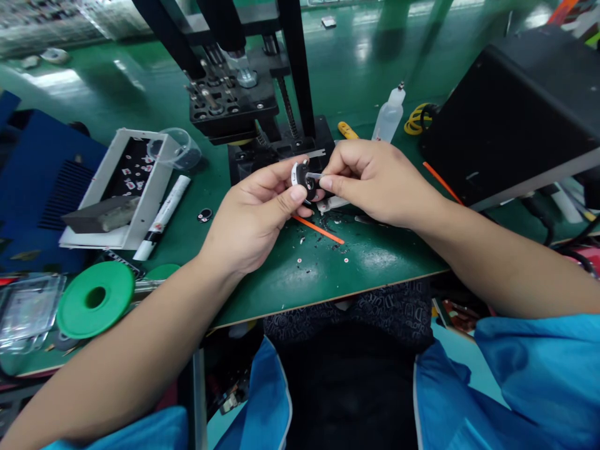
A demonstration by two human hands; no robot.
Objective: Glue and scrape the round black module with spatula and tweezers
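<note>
My left hand [255, 215] is closed on a small round black-and-white part [300, 177], held up over the green table in front of the press. My right hand [375, 178] pinches a thin, pale translucent piece [315, 176], whose far end touches the black face of the part. Below my hands, an orange stick [323, 231] lies on the table among dark scraps. A small round black piece [205, 215] lies left of my left hand.
A black press [234, 100] stands behind my hands. At left are a white tray [154, 206], a marker [162, 219] and a green spool [112, 297]. A clear bottle [389, 117], a yellow-handled tool [347, 130] and a big black box [510, 119] are at right.
</note>
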